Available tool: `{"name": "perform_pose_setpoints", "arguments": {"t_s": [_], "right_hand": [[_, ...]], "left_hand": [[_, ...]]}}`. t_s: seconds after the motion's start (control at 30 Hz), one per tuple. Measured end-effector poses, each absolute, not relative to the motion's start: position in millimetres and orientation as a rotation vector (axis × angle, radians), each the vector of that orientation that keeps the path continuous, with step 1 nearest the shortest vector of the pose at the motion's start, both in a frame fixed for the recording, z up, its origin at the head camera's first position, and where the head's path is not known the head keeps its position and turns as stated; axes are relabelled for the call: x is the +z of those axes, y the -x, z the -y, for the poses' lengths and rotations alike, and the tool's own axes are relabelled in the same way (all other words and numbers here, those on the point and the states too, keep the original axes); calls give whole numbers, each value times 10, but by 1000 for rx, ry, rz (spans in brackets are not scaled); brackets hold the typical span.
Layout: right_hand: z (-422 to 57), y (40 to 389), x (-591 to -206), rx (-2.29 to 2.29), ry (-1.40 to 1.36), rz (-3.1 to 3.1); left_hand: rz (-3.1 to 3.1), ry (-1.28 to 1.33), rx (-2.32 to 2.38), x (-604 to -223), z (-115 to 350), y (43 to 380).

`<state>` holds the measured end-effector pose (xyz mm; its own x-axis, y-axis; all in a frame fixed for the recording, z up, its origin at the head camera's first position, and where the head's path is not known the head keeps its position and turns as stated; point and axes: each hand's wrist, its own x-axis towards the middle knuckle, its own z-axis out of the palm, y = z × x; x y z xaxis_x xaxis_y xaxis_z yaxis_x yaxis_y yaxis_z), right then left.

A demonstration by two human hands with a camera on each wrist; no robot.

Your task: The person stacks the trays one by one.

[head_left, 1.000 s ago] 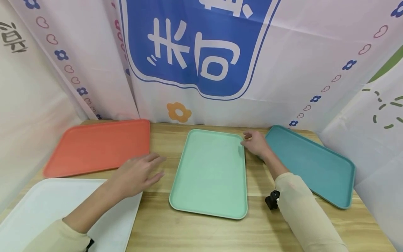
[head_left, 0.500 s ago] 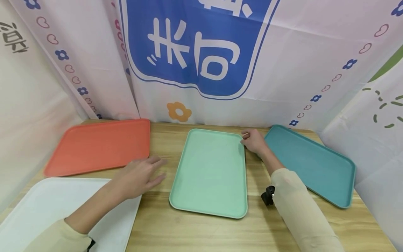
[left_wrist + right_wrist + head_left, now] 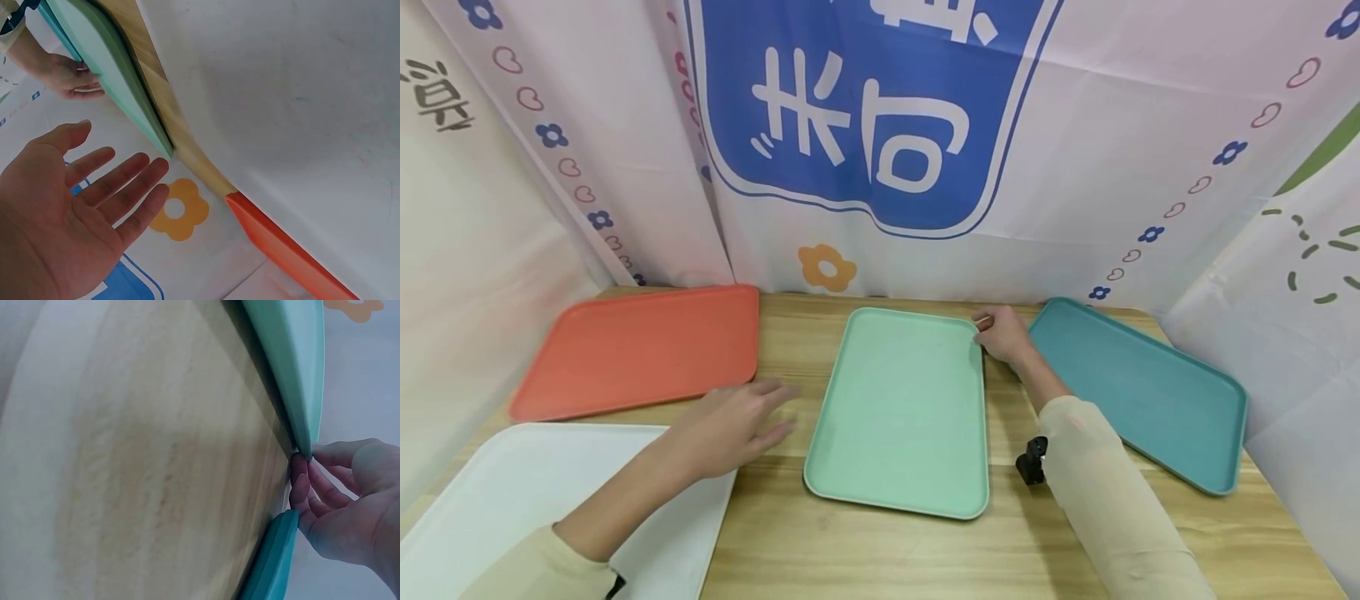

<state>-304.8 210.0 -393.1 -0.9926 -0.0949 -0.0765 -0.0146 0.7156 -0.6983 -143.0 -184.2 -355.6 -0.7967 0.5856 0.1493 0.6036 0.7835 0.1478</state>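
A light green tray (image 3: 902, 408) lies in the middle of the wooden table in the head view. My right hand (image 3: 1002, 335) is at its far right corner. In the right wrist view, the fingers of that right hand (image 3: 350, 500) curl about the tray corner (image 3: 306, 434), pinching it from both sides. My left hand (image 3: 730, 425) hovers left of the green tray, over the edge of a white tray (image 3: 535, 467). Its fingers are spread and relaxed, and the left wrist view shows the bare palm of this left hand (image 3: 87, 212) with nothing in it.
An orange-red tray (image 3: 647, 350) lies at the back left, behind the white one. On the right a teal tray (image 3: 1142, 392) lies slanted, close beside my right hand. A printed cloth (image 3: 1000, 258) hangs along the table's back edge.
My right hand has shifted slightly left, closer in on the green tray's corner, with its forearm swinging left. My left hand has sunk a little toward me. The trays keep their places.
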Motion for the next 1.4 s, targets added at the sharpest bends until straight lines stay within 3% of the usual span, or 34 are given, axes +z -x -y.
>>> {"name": "perform_pose_setpoints", "arguments": {"t_s": [0.43, 0.7, 0.93, 1.4], "right_hand": [[-2108, 3093, -3940, -1189, 48, -2759], [-2091, 3109, -3923, -1145, 72, -2749], [-2079, 3094, -3908, -1129, 88, -2743], [-2075, 3099, -3909, -1053, 124, -2796]], "left_hand": [[2937, 951, -459, -3593, 1786, 1418], [2996, 899, -1054, -3643, 1742, 1463], [3052, 698, -1656, -3724, 1724, 1475], [3024, 508, -1952, -3821, 1602, 1451]]}}
